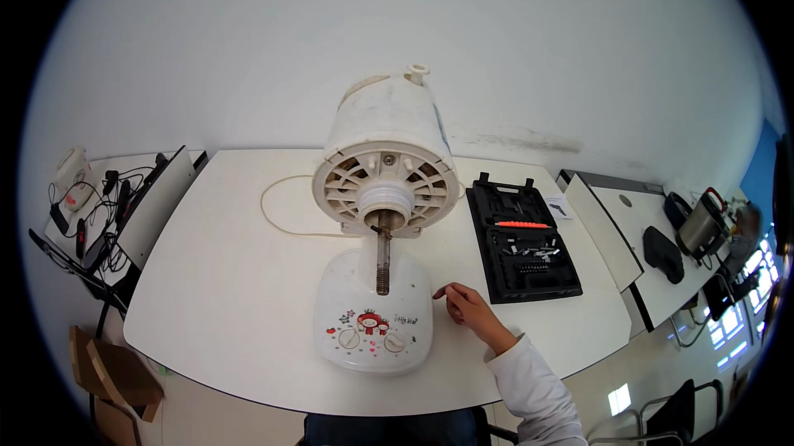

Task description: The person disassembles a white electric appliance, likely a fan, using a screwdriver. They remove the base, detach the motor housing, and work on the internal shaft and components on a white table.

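A white electric table fan stands in the middle of the table, its blades and guard off. The motor's slotted front faces me, and a bare metal shaft sticks out of it, pointing down over the base. The fan base carries a red cartoon print and two round knobs. Just right of the base's edge is my right hand, in a white sleeve, its index finger stretched toward the base and the other fingers loosely bent. It holds nothing that I can see. My left hand is out of view.
An opened black tool case with bits, sockets and an orange-red handled part lies right of the fan. A pale cord loops on the table's left. Side tables hold tangled cables at left and a metal kettle at right.
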Demonstrator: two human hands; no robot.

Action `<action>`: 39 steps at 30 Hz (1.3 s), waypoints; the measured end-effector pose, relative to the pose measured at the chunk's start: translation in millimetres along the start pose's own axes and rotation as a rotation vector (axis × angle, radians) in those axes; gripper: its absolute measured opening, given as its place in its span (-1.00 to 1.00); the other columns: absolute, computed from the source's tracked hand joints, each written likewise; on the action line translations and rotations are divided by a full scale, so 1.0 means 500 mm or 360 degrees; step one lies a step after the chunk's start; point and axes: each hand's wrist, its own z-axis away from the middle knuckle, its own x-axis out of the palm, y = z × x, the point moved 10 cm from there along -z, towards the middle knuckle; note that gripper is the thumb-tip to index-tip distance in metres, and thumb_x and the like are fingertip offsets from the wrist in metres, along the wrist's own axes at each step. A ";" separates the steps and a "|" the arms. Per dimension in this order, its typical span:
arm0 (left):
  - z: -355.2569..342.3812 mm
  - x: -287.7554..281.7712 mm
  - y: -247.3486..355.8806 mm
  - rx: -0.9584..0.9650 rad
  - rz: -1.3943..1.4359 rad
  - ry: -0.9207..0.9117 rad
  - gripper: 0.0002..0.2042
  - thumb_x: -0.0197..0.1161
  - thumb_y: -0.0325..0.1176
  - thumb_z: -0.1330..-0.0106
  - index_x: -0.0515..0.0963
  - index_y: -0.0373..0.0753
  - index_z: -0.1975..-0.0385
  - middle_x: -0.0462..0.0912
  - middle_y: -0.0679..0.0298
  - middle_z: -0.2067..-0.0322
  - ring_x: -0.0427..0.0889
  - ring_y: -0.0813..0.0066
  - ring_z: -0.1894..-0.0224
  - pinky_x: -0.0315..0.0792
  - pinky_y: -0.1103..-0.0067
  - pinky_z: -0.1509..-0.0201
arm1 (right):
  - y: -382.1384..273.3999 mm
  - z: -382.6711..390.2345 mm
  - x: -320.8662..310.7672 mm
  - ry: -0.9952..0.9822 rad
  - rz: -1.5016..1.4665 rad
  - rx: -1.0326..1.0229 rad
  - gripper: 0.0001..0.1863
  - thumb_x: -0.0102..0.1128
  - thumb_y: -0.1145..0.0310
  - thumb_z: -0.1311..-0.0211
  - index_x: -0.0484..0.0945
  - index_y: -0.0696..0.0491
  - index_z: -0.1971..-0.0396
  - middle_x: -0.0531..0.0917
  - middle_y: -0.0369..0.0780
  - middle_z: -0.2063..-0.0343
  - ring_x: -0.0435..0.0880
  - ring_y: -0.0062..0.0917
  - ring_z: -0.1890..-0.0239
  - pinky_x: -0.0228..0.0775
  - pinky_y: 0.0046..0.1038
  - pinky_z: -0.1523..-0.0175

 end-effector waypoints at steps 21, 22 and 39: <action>0.049 -0.080 0.094 -0.0091 -0.0565 0.0701 -0.63 0.13 -0.12 -0.24 0.59 -0.40 0.37 0.59 0.04 0.33 0.56 0.13 0.30 0.41 0.30 0.18 | -0.009 0.023 -0.085 0.0327 -0.0037 -0.0201 -0.69 -0.17 0.44 -0.35 0.37 0.12 -0.06 0.39 -0.41 0.49 0.18 -0.81 0.58 0.06 -0.74 0.52; 0.060 -0.090 0.112 -0.0022 -0.0662 0.0770 -0.59 0.12 -0.07 -0.25 0.59 -0.39 0.37 0.59 0.08 0.38 0.56 0.22 0.35 0.41 0.36 0.27 | -0.020 0.021 -0.085 0.0322 0.0106 -0.0278 -0.65 -0.16 0.47 -0.36 0.35 0.12 -0.12 0.51 -0.37 0.44 0.22 -0.82 0.60 0.08 -0.75 0.54; 0.065 -0.166 0.397 -0.0465 -0.3410 0.1701 -0.78 0.26 -0.63 0.12 0.54 -0.29 0.41 0.58 0.24 0.51 0.54 0.41 0.45 0.39 0.58 0.34 | -0.486 0.268 0.048 0.0777 0.0211 -0.1541 -0.84 0.18 0.56 -0.15 0.56 0.23 0.24 0.63 -0.20 0.41 0.57 -0.69 0.49 0.34 -0.72 0.39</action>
